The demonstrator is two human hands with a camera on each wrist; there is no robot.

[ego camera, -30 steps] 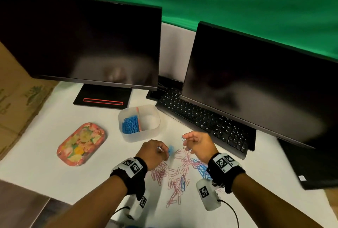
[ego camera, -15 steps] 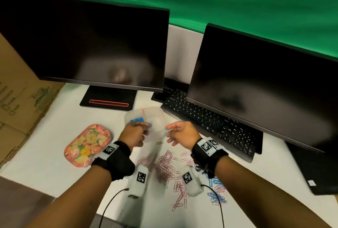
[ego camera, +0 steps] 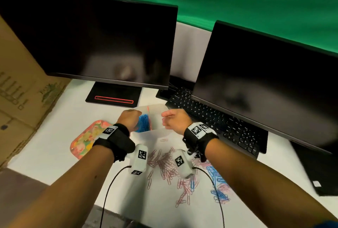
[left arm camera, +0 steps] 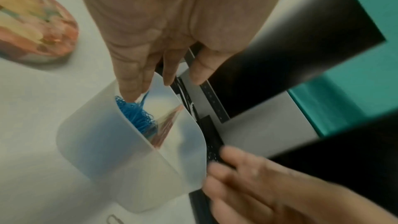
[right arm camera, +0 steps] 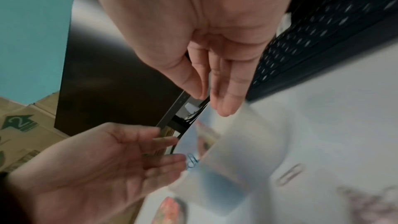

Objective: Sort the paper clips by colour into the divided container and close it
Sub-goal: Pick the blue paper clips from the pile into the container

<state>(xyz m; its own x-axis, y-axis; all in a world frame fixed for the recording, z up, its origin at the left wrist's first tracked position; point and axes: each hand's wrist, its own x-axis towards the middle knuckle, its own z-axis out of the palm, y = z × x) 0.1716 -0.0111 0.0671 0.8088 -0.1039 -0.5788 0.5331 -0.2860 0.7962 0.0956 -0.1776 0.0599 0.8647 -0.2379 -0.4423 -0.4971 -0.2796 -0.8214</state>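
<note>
- White desk (ego camera: 45, 156), green backdrop behind two dark monitors; keyboard (ego camera: 215, 123) at right. Head view: translucent divided container (ego camera: 155, 116) sits between left hand (ego camera: 129, 119) and right hand (ego camera: 176, 119); blue clips fill its left compartment. Loose pink and blue paper clips (ego camera: 164, 163) lie scattered nearer the person; floral tray (ego camera: 86, 138) at left.
- Left wrist view: left fingers (left arm camera: 131, 81) reach down into the blue compartment, relaxed, gripping nothing.
- Right wrist view: right fingers (right arm camera: 226, 91) straight, pressed together, above container rim; a blue clip (right arm camera: 191, 160) by the left fingertips.
</note>
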